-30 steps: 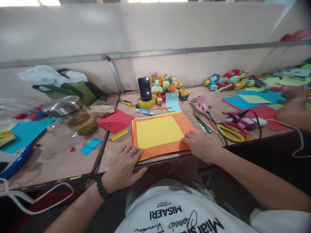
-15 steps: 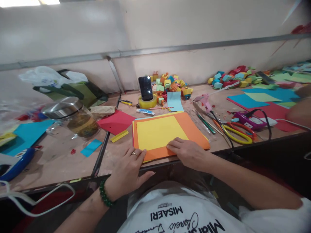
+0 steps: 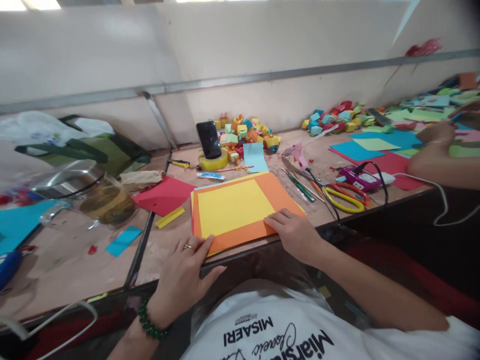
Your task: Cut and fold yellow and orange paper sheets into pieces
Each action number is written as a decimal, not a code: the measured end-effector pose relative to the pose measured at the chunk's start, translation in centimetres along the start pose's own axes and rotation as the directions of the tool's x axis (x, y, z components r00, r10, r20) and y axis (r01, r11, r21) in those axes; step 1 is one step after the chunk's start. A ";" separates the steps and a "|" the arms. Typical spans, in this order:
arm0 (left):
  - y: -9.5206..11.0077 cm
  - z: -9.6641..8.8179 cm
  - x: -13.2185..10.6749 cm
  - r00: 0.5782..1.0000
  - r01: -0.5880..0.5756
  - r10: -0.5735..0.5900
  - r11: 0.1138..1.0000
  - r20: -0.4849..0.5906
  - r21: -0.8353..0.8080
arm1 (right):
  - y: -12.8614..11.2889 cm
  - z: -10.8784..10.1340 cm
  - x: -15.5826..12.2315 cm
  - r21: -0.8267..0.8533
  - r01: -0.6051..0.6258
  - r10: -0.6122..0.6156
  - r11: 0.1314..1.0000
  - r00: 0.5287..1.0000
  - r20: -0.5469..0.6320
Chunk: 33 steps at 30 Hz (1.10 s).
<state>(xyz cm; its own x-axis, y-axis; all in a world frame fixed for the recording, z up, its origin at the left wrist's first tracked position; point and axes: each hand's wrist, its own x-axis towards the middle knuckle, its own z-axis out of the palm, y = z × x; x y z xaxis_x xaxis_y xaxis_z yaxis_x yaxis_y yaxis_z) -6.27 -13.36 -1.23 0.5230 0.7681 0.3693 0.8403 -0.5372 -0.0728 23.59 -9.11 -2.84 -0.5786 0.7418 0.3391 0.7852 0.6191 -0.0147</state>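
Observation:
A yellow sheet of paper (image 3: 234,207) lies on a larger orange sheet (image 3: 279,195), on top of a stack of coloured sheets at the table's front edge. My left hand (image 3: 185,267) rests at the stack's near left corner, fingertips on the paper and thumb spread away. It wears a ring and a green bead bracelet (image 3: 148,322). Over at the near right, my right hand (image 3: 294,232) lies on the orange sheet with its fingers stretched out, tips by the yellow sheet's lower right corner. Neither hand grasps anything.
Right of the stack lie pencils (image 3: 300,185), yellow-handled scissors (image 3: 345,200), a pink glue gun (image 3: 296,155) and a purple power strip (image 3: 360,177). Behind stand a phone (image 3: 209,140) and folded paper cubes (image 3: 243,132). A glass teapot (image 3: 101,200) is left. Another person's arm (image 3: 438,160) reaches in at right.
The view has turned slightly right, so things sit further left. My right hand has slid a little right along the orange sheet's near edge. The other person's hand shows more.

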 end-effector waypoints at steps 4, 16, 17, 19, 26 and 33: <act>0.0 0.2 -0.2 0.997 -0.006 0.007 1.000 -0.082 0.008 | -0.5 0.0 0.1 0.041 -0.041 0.042 0.998 0.998 -0.035; -0.6 0.9 -0.6 0.999 0.028 -0.028 1.000 -0.026 0.013 | -0.4 0.2 -0.6 0.111 -0.070 0.081 0.991 0.992 -0.098; -0.5 1.0 -0.6 0.999 0.027 -0.026 0.999 -0.023 0.018 | -0.3 0.2 -0.6 0.128 -0.072 0.086 0.989 0.991 -0.101; -0.2 1.2 -0.4 1.000 0.027 -0.027 0.999 -0.009 0.029 | 0.1 0.2 -0.5 0.168 -0.078 0.095 0.983 0.991 -0.098; 0.3 0.2 1.2 0.997 0.035 -0.038 0.999 0.074 0.038 | 4.7 -1.6 0.5 0.060 -0.358 0.357 0.932 0.934 0.030; -1.6 -2.4 5.8 0.972 -0.023 0.024 1.000 0.233 -0.005 | 9.2 -4.5 2.8 -0.295 -0.708 0.767 0.642 0.598 0.233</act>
<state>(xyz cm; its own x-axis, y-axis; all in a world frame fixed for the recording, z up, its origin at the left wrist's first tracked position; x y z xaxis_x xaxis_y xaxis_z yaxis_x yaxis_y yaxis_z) -4.92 -8.86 3.25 0.5616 0.8152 0.1415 0.8272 -0.5566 -0.0765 30.19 -2.51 2.15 0.2049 0.9784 -0.0275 0.9786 -0.2041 0.0275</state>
